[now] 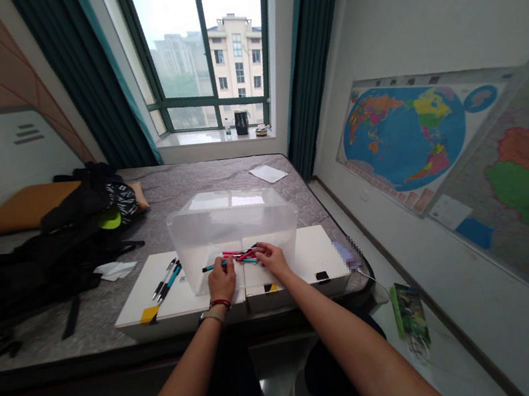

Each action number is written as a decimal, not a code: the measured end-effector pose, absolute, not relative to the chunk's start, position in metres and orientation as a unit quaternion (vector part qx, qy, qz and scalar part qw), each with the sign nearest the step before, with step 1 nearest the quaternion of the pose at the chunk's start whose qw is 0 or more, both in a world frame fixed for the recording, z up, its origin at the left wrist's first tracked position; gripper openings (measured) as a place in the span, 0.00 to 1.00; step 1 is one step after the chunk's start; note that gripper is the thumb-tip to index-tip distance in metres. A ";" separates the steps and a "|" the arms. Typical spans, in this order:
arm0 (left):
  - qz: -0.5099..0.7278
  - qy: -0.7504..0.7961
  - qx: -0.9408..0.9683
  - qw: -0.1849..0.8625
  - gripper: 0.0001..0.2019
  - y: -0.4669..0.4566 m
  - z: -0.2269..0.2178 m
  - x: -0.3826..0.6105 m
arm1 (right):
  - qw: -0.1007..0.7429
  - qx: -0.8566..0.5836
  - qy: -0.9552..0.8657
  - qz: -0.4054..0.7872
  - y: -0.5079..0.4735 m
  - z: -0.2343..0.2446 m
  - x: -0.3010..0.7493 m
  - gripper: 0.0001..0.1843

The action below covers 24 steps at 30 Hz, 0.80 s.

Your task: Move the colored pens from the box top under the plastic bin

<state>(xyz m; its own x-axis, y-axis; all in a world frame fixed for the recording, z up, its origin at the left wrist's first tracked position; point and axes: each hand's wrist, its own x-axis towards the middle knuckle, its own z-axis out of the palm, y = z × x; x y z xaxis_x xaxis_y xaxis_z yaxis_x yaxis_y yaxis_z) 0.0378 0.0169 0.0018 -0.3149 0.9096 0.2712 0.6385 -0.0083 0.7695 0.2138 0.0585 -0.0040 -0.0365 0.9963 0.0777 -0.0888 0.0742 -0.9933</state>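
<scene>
My left hand (222, 281) is closed, with its fingers round a dark teal pen (208, 269) that points to the left. My right hand (273, 258) pinches the end of a red pen (248, 254) over a small loose pile. In that pile lie more red pens and a light blue pen (249, 261), partly hidden by my fingers. Behind both hands stands a clear plastic box (210, 234). To the left, several black, white and blue pens (169, 281) lie side by side on a white carton (149, 271).
A second white carton (316, 250) adjoins on the right. Both rest on a grey mattress (181, 183). Black bags and clothing (29, 278) and a crumpled tissue (115, 270) lie left; a white paper (268, 173) lies farther back. A green package (409, 312) is on the floor.
</scene>
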 end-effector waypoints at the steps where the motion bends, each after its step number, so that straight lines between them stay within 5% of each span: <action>1: 0.417 0.691 0.573 0.142 0.14 0.017 0.002 0.038 | 0.535 -0.439 -0.501 0.519 0.059 -0.004 0.214 0.30; 4: 0.372 0.696 0.606 0.100 0.11 0.015 0.003 0.040 | 0.535 -0.437 -0.504 0.518 0.058 -0.004 0.214 0.32; 10: 0.336 0.655 0.671 0.083 0.10 0.012 0.004 0.039 | 0.502 -0.474 -0.544 0.477 0.056 -0.002 0.214 0.14; 24: 0.237 0.651 0.720 0.041 0.14 0.015 0.006 0.046 | 0.482 -0.472 -0.586 0.449 0.051 0.002 0.214 0.12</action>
<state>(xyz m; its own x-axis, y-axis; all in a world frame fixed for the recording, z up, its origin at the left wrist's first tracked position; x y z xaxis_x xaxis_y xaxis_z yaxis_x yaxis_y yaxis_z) 0.0464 0.0150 0.0057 0.0397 0.9569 0.2878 0.9185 -0.1484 0.3666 0.2140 0.0510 0.0023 -0.0913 0.9858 0.1407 0.1202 0.1512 -0.9812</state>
